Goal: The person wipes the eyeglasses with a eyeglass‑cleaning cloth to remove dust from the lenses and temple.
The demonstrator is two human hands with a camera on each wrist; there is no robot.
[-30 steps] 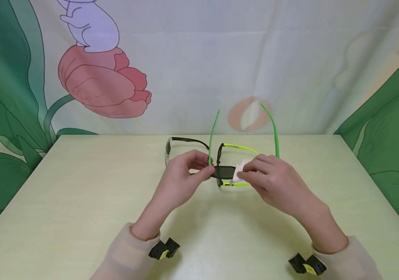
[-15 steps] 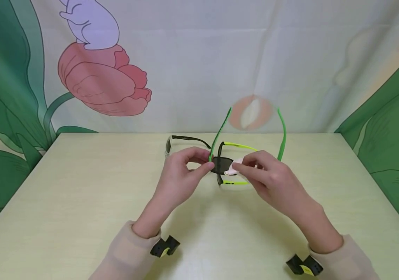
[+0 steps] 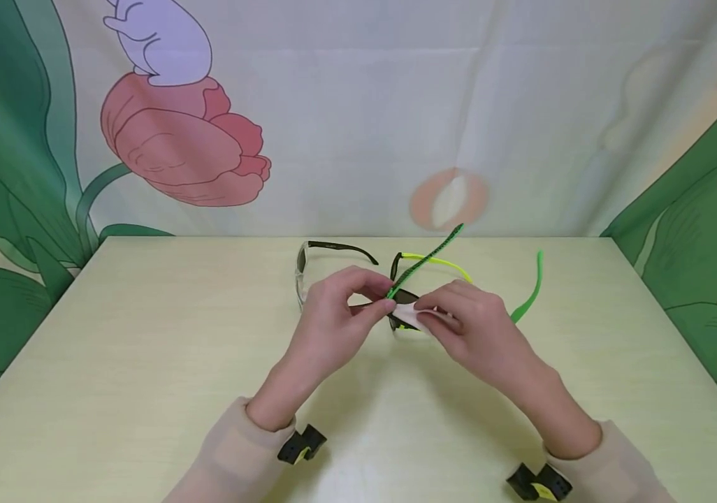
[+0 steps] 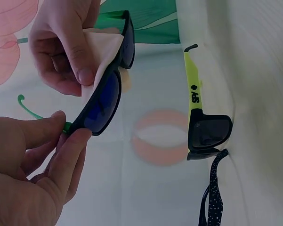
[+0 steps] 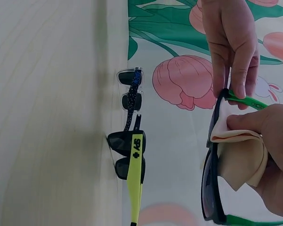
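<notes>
Black-framed sunglasses [image 4: 106,106] with green temples are held up over the table. My left hand [image 3: 333,318] pinches them at one end of the frame, by the hinge, between thumb and fingers. In my right hand [image 3: 481,325] is a folded pale cloth [image 5: 240,157], pinched and laid against the inner side of a lens. The right wrist view shows the cloth tucked behind the frame, with the thumb on top. Both green temples are unfolded and point away from me, one of them [image 3: 527,293] beyond the right hand.
Sunglasses with yellow temples [image 4: 194,89] rest on the table [image 3: 145,363] behind the hands. Left of them lies a clear-framed pair [image 3: 300,276] with dark speckled temples. A printed curtain [image 3: 346,140] hangs at the table's back edge.
The green-templed sunglasses have tilted, their temple ends dropping and swinging right. The right hand has shifted slightly left with the cloth, which now covers more of the lens near the left fingers.
</notes>
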